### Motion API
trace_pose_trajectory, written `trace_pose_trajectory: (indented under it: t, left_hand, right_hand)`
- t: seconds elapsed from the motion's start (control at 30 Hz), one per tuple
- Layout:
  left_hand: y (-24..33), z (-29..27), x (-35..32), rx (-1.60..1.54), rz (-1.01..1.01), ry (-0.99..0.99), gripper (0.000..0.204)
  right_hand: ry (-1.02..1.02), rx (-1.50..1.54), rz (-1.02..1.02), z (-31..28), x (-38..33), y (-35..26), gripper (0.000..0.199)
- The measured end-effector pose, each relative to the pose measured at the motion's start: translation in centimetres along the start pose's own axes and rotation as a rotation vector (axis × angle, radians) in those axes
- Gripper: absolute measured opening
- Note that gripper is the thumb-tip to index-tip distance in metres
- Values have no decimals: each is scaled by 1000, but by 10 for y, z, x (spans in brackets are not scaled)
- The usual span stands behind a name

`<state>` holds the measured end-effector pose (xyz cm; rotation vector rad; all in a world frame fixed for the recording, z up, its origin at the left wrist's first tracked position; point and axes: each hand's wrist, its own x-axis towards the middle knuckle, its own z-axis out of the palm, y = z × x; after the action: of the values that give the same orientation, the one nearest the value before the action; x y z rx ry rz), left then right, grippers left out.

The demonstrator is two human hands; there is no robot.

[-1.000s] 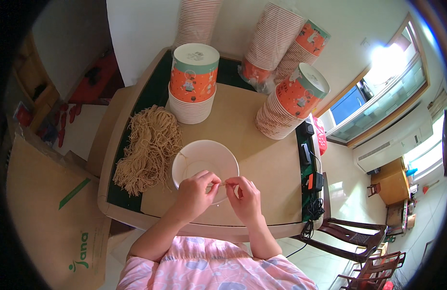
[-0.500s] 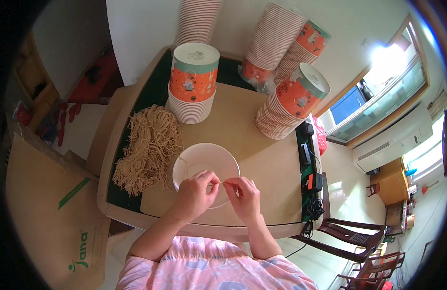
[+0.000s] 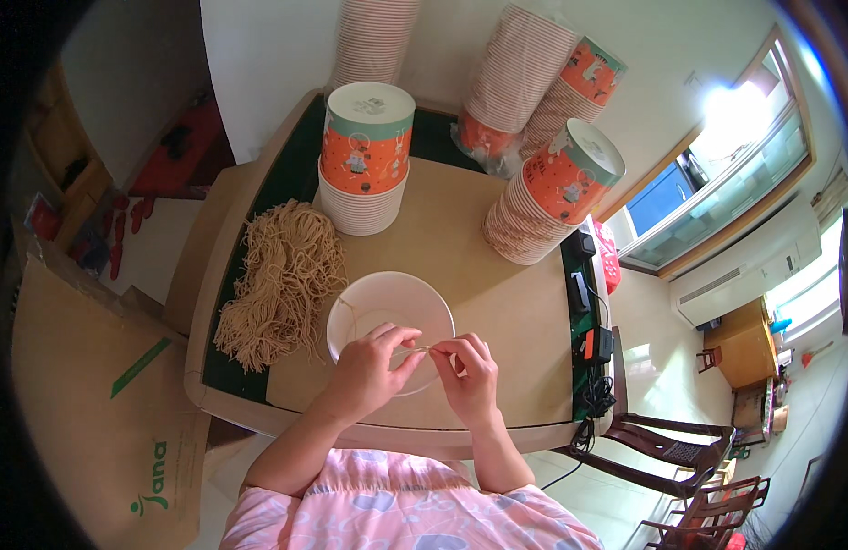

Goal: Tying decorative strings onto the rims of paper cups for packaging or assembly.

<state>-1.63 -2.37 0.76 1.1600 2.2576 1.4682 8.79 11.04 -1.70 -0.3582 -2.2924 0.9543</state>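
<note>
Head view: left hand [image 3: 369,371] and right hand [image 3: 470,376] pinch one string [image 3: 422,348] between them, lying crosswise over the bowl [image 3: 387,293]

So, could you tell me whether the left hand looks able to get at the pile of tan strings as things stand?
Probably yes. The pile of tan strings lies on the table just left of the white bowl, with nothing between it and the left hand, though that hand is pinching a thin string with the right hand.
</note>
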Motion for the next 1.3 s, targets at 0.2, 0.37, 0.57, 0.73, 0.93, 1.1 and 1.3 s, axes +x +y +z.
trace_pose_trajectory:
  t: [0.2, 0.37, 0.57, 0.73, 0.93, 1.1, 1.3]
  left_hand:
    - [-4, -1, 1, 0, -1, -66, 17]
    - [-10, 9, 1, 119, 123, 84, 7]
    - [-5, 12, 2, 209, 131, 117, 8]
    - [-7, 15, 1, 217, 131, 102, 8]
    - [-3, 13, 0, 134, 67, 94, 8]
    - [6, 10, 1, 6, 40, 40, 9]
    - [13, -1, 2, 51, 103, 86, 9]
  right_hand:
    - [16, -2, -46, 1, 0, 1, 9]
    - [13, -5, -123, 3, -1, 2, 10]
    - [43, -5, -124, 3, -1, 1, 11]
    - [46, -2, -73, 1, 1, 4, 10]
    - [13, -35, -75, 0, -2, 3, 12]
    - [39, -11, -132, 0, 3, -4, 16]
    - [105, 128, -23, -7, 3, 1, 14]
